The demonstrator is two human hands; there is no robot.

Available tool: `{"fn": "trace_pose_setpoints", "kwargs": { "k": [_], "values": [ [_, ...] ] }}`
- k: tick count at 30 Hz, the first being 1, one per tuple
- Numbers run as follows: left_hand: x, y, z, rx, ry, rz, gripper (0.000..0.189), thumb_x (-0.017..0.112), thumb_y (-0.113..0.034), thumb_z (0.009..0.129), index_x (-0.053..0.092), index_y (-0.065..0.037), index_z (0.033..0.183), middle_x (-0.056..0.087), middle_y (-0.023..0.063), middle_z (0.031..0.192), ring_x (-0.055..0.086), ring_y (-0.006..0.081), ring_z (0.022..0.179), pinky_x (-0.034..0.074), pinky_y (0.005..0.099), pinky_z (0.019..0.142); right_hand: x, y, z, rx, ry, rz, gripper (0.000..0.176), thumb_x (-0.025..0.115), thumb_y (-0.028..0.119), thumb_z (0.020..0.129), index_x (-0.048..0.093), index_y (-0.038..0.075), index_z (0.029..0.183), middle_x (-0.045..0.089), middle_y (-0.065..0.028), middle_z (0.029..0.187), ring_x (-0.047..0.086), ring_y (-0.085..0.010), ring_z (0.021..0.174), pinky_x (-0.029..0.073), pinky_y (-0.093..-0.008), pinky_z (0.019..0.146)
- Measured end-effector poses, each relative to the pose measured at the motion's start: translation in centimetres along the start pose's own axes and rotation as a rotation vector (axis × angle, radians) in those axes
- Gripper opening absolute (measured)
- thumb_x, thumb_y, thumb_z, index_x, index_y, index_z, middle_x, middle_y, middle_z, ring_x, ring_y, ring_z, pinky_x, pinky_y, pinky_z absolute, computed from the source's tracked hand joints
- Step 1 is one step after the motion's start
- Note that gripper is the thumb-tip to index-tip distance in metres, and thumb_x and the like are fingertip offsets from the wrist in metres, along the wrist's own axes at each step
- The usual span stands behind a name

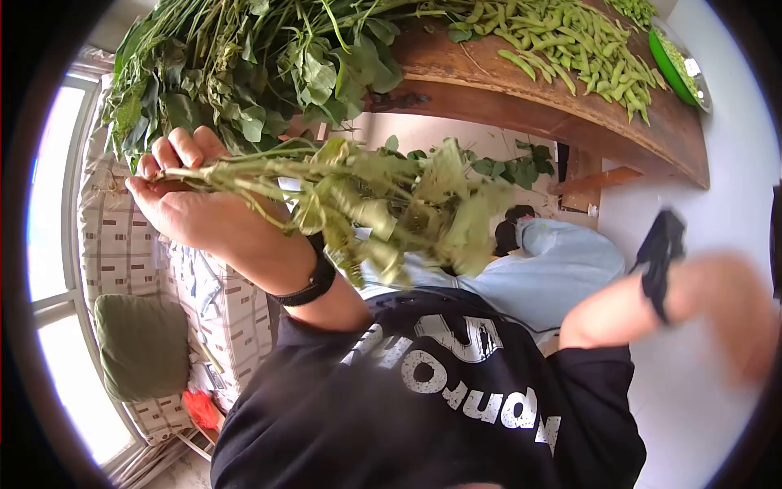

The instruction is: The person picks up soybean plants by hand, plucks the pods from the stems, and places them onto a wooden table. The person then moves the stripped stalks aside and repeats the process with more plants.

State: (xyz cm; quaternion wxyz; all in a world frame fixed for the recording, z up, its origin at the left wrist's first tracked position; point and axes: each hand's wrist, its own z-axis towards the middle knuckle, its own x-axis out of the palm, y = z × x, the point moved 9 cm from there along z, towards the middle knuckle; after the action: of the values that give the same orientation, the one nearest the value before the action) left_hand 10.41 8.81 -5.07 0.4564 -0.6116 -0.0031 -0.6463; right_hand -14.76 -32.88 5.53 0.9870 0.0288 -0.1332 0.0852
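Note:
My left hand (183,213) is closed around the base of a leafy bean stalk (358,187), held sideways in front of my chest. The stalk's leaves are limp and partly blurred, and no pods can be made out on it. Off to the right, my right hand (733,301) is bent back beside my body and smeared by motion, so its fingers do not show clearly. A black strap (658,269) circles that wrist. Just beyond my left hand lies a big heap of bean plants (244,81) with stems and green leaves.
Picked green bean pods (578,49) are piled on the wooden table (456,61). At its right end stands a green bowl (673,67) with pale green contents. Dropped leaves (521,167) lie below the table. A patterned sofa (122,236) with a green cushion (140,348) is at left.

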Motion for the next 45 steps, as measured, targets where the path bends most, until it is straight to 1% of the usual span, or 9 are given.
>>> {"fn": "trace_pose_setpoints", "kwargs": {
  "k": [3, 11, 14, 19, 26, 28, 31, 34, 45],
  "values": [
    [0.6, 0.6, -1.3, -0.074, -0.060, -0.019, 0.034, 0.037, -0.033, 0.100, 0.043, -0.010, 0.074, 0.041, 0.0038, 0.066, 0.039, 0.0177, 0.055, 0.031, 0.0327, 0.053, 11.3, -6.9, -4.4, 0.090, 0.657, -0.312, 0.031, 0.059, 0.021, 0.094, 0.062, 0.002, 0.119, 0.065, -0.0136, 0.115, 0.061, -0.0225, 0.105, 0.046, -0.0334, 0.091],
    [3.2, 4.9, -4.5, -0.178, 0.002, 0.265, 0.029, 0.039, -0.035, 0.102, 0.049, -0.009, 0.097, 0.050, 0.0045, 0.078, 0.049, 0.0178, 0.067, 0.046, 0.0300, 0.062, 12.5, 11.1, -20.2, 0.985, 1.241, 0.951, 0.076, 0.081, 0.019, 0.074, 0.042, 0.002, 0.138, 0.051, -0.0097, 0.137, 0.049, -0.0208, 0.126, 0.037, -0.0345, 0.105],
    [4.1, 6.9, -5.4, -0.308, 0.112, 0.306, 0.032, 0.041, -0.032, 0.102, 0.050, -0.003, 0.109, 0.053, 0.0079, 0.083, 0.051, 0.0185, 0.077, 0.046, 0.0319, 0.073, 11.5, 10.1, -25.0, 1.524, 1.215, 1.013, 0.045, 0.069, 0.007, 0.085, 0.053, 0.000, 0.127, 0.061, -0.0042, 0.123, 0.056, -0.0139, 0.112, 0.044, -0.0276, 0.096],
    [6.5, 10.2, -9.5, -0.561, 0.684, 0.463, 0.045, 0.045, -0.024, 0.100, 0.042, 0.006, 0.133, 0.061, 0.0204, 0.113, 0.055, 0.0205, 0.104, 0.041, 0.0330, 0.094, 10.1, 8.9, -25.0, 1.735, 0.962, 1.161, 0.026, 0.062, 0.004, 0.090, 0.059, -0.004, 0.115, 0.067, -0.0090, 0.107, 0.063, -0.0118, 0.085, 0.053, -0.0255, 0.073],
    [6.5, 9.2, -12.1, -0.441, 0.693, 0.343, 0.029, 0.051, -0.011, 0.097, 0.051, 0.003, 0.123, 0.066, 0.0112, 0.102, 0.062, 0.0127, 0.086, 0.049, 0.0237, 0.075, 9.4, 8.4, -23.6, 1.898, 0.820, 1.235, 0.027, 0.060, 0.003, 0.091, 0.056, -0.003, 0.117, 0.066, -0.0090, 0.110, 0.064, -0.0116, 0.089, 0.054, -0.0219, 0.070],
    [6.1, 9.1, -11.7, -0.404, 0.524, 0.439, 0.023, 0.057, -0.012, 0.094, 0.057, -0.001, 0.115, 0.065, 0.0035, 0.092, 0.058, 0.0052, 0.074, 0.045, 0.0174, 0.061, 9.5, 8.5, -23.8, 1.860, 0.854, 1.191, 0.030, 0.060, 0.002, 0.090, 0.055, -0.002, 0.119, 0.064, -0.0081, 0.113, 0.062, -0.0121, 0.094, 0.052, -0.0248, 0.076],
    [6.7, 8.4, -11.4, -0.327, 0.491, 0.516, 0.012, 0.062, -0.018, 0.091, 0.058, -0.009, 0.098, 0.056, -0.0069, 0.075, 0.043, -0.0021, 0.053, 0.030, 0.0146, 0.045, 8.1, 5.9, -18.0, 0.794, 0.773, 0.393, 0.038, 0.066, 0.000, 0.083, 0.058, 0.003, 0.120, 0.060, -0.0101, 0.114, 0.057, -0.0189, 0.097, 0.046, -0.0310, 0.085],
    [6.1, 7.9, -11.5, -0.279, 0.465, 0.565, 0.012, 0.062, -0.017, 0.091, 0.058, -0.008, 0.098, 0.056, -0.0065, 0.075, 0.044, -0.0018, 0.054, 0.031, 0.0150, 0.045, 6.9, 8.2, -14.1, 0.490, 0.705, 0.364, 0.035, 0.071, -0.004, 0.067, 0.067, 0.007, 0.100, 0.058, -0.0073, 0.100, 0.055, -0.0231, 0.084, 0.043, -0.0340, 0.071],
    [6.4, 7.6, -11.8, -0.295, 0.353, 0.554, 0.018, 0.062, -0.016, 0.091, 0.056, -0.005, 0.104, 0.059, -0.0003, 0.083, 0.052, 0.0055, 0.065, 0.040, 0.0199, 0.058, 9.6, 10.1, -15.8, 0.598, 0.905, 0.564, 0.035, 0.077, 0.001, 0.067, 0.063, 0.004, 0.099, 0.057, -0.0066, 0.094, 0.055, -0.0220, 0.078, 0.046, -0.0325, 0.066]
  ]
}}
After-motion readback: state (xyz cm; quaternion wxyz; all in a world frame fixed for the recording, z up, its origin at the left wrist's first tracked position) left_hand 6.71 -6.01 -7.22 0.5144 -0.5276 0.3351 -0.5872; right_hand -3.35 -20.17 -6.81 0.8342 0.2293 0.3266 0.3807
